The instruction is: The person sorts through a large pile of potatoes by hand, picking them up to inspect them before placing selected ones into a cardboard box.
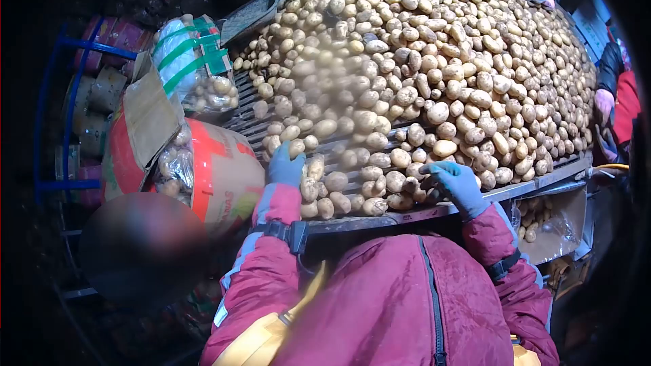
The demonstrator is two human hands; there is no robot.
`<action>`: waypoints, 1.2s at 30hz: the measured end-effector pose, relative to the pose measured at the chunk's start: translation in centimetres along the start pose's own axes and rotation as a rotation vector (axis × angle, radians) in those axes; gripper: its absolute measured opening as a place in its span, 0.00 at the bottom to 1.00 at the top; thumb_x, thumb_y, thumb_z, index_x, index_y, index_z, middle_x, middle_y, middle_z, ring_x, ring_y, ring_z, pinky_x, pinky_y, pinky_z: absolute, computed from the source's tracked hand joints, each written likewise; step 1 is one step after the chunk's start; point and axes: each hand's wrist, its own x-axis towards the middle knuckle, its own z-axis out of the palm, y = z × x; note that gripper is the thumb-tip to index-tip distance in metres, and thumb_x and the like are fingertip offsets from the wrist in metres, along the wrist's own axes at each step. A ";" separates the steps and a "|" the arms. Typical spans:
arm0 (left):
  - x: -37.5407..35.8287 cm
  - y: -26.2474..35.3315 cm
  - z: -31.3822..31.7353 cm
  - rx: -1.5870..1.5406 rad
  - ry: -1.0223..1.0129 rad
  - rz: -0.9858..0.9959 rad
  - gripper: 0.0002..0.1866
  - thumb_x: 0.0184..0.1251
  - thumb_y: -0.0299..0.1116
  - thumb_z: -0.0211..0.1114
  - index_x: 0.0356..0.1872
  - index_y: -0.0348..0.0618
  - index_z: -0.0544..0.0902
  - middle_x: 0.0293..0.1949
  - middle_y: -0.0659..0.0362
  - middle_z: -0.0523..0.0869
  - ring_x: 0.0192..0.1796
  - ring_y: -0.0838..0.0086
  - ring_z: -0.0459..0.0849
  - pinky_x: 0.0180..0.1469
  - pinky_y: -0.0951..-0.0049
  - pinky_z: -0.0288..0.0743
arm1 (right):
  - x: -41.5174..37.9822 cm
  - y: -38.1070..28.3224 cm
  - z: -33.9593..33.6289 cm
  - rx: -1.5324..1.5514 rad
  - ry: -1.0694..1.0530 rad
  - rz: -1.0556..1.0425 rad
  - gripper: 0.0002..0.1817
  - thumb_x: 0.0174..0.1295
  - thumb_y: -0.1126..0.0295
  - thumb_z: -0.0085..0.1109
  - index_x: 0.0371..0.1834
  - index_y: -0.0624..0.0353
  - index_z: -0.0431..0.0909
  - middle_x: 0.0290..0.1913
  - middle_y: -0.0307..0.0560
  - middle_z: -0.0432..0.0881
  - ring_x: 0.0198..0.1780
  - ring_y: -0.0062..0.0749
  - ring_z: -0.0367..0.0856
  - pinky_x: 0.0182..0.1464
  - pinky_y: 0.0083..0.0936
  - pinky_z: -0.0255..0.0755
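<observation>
Potatoes lie heaped across a slatted table. At the table's near left, my left hand, in a blue glove, rests against a few potatoes, its fingers bent; whether it grips one cannot be made out. My right hand, also gloved in blue, is over the near edge of the heap with thumb and fingers curled towards each other, next to darker potatoes. What lies between its fingers is too small to name.
Left of the table stands an open red and brown cardboard box with bagged potatoes; behind it is a green-taped bag. A metal edge runs along the front. Another person's hand is at the right, near a box below.
</observation>
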 end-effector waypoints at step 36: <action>0.1 18.5 2.0 -1.647 -0.968 -0.456 0.29 0.73 0.40 0.55 0.70 0.33 0.73 0.60 0.42 0.83 0.60 0.54 0.85 0.57 0.60 0.84 | 0.1 -1.3 3.0 0.429 -0.286 0.167 0.24 0.78 0.53 0.49 0.65 0.59 0.78 0.49 0.47 0.85 0.39 0.31 0.84 0.41 0.27 0.82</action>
